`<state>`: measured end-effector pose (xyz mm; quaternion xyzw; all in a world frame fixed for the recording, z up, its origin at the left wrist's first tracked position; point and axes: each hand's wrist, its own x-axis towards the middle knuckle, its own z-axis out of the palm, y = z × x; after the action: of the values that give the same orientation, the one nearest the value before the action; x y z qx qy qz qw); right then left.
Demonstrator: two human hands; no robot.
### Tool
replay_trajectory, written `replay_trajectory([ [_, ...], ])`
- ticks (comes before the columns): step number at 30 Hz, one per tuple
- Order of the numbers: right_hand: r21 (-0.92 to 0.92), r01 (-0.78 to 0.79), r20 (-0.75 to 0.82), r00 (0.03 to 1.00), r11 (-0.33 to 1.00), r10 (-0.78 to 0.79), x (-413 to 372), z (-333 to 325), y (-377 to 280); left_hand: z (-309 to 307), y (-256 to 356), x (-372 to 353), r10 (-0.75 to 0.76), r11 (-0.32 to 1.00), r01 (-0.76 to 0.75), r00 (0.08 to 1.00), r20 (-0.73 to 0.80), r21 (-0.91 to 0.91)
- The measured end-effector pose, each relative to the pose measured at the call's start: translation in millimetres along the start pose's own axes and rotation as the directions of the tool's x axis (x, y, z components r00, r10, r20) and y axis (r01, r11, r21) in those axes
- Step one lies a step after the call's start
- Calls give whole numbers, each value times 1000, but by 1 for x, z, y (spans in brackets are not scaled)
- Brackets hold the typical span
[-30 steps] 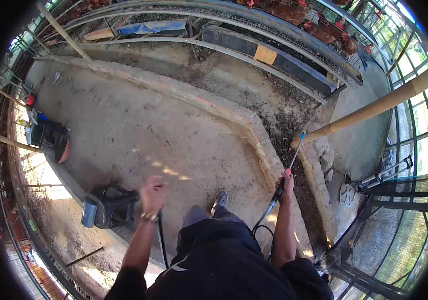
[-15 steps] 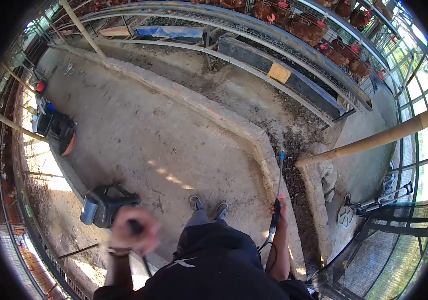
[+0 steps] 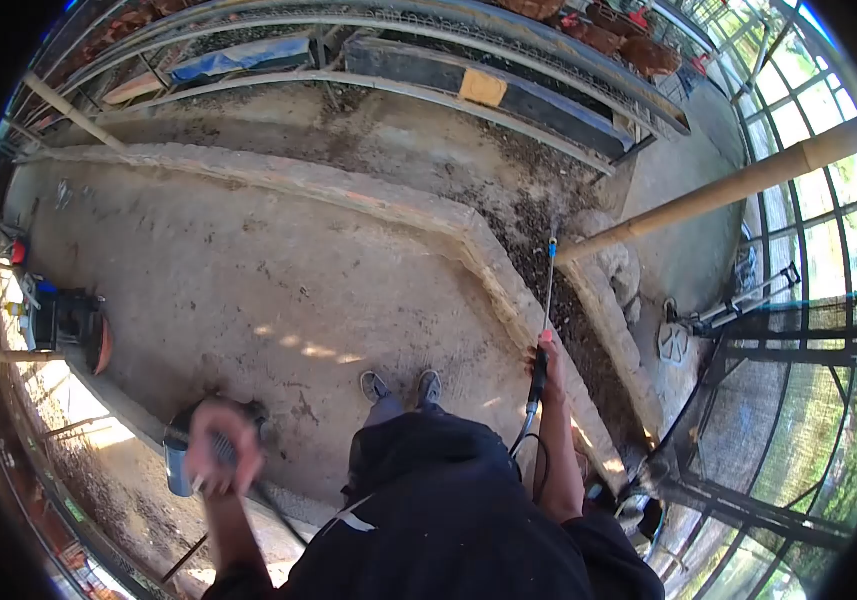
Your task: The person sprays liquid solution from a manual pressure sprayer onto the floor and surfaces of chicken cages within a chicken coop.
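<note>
My right hand (image 3: 549, 368) is closed around the black grip of a spray wand (image 3: 550, 290). The wand's thin metal tube points forward to a blue nozzle (image 3: 553, 247) over the dirty channel between two low walls. A black hose curves from the grip back beside my forearm. At lower left my left hand (image 3: 224, 447), smeared by motion, is curled round a black handle (image 3: 221, 449), and a dark rod or hose runs from there toward my body. Behind that hand, a dark container (image 3: 180, 468) is partly hidden.
A low concrete wall (image 3: 349, 183) borders the floor where I stand. A bamboo pole (image 3: 719, 195) slants in from the right. Caged brown hens (image 3: 649, 55) are at the top. A black machine (image 3: 69, 325) sits at left, and a metal-framed object (image 3: 739, 305) at right.
The view has shifted, so the surroundings sit further left and the cages higher. My left hand has moved lower and left with the black handle. My right hand keeps hold of the spray wand.
</note>
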<state>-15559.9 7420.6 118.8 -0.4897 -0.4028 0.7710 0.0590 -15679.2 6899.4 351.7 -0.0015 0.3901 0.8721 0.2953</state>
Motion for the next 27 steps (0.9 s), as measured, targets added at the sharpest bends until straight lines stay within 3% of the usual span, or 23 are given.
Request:
replay_trajectory([
  [2,24,1,13,1000,1000,-1,7,1,1,-19,8,-21,119,946,-52,974,193,-320],
  [3,26,5,14,1000,1000,-5,9,1,1,-23,-11,-35,125,870,-145,989,-74,-472],
  [4,31,11,18,1000,999,-12,12,4,0,-2,-20,-1,182,980,-192,970,-164,-49],
  [5,40,18,21,1000,999,-19,14,9,0,18,-28,34,237,857,-79,938,-253,510],
  [6,10,54,59,997,999,-54,15,8,0,39,-37,68,289,589,112,896,-338,801],
  [7,18,47,29,998,999,-48,12,7,3,14,-68,108,509,386,12,831,-223,923],
  [8,25,50,10,999,998,-51,15,12,2,-46,-112,135,513,231,-3,850,-119,973],
  [9,40,60,-5,998,997,-60,19,22,-2,-117,-164,149,422,183,157,879,-222,971],
  [11,-3,80,-59,995,997,-80,14,25,-3,-153,-212,163,349,-214,557,811,-470,802],
  [13,-54,107,-63,992,993,-110,21,20,-6,-166,-219,190,40,-236,461,884,-465,856],
  [14,-80,108,-94,989,991,-116,20,21,-7,-161,-218,195,-118,-228,428,879,-461,874],
  [15,-111,116,-118,985,987,-129,16,20,-5,-160,-212,192,-203,332,492,871,-448,805],
  [16,-129,122,-148,979,984,-141,6,29,-9,-136,-187,183,-266,767,444,877,-400,463],
  [17,-145,133,-177,971,981,-158,7,36,-13,-69,-127,163,-215,852,369,894,-394,372],
  [18,-181,146,-108,980,973,-167,26,24,-17,-91,-98,142,-108,863,243,945,-308,443],
  [19,-210,117,-71,988,971,-135,39,2,1,-41,-7,91,48,998,-59,970,240,36],
  [20,-283,108,-65,989,953,-132,38,4,-2,-49,51,85,-247,921,33,821,514,389],
  [21,-296,93,-87,988,951,-124,40,6,-1,-4,82,85,-440,711,92,832,339,697],
  [22,-246,91,-90,989,965,-116,43,15,-3,41,113,86,-603,400,146,785,140,905],
  [23,-196,98,-96,988,976,-118,39,20,-1,72,124,99,-667,180,63,741,75,982],
  [24,-180,70,-111,990,981,-91,31,23,0,87,121,109,-683,103,-90,718,136,991],
  [27,-169,50,-103,992,984,-68,35,36,-6,140,96,145,-735,19,-516,574,361,857],
])
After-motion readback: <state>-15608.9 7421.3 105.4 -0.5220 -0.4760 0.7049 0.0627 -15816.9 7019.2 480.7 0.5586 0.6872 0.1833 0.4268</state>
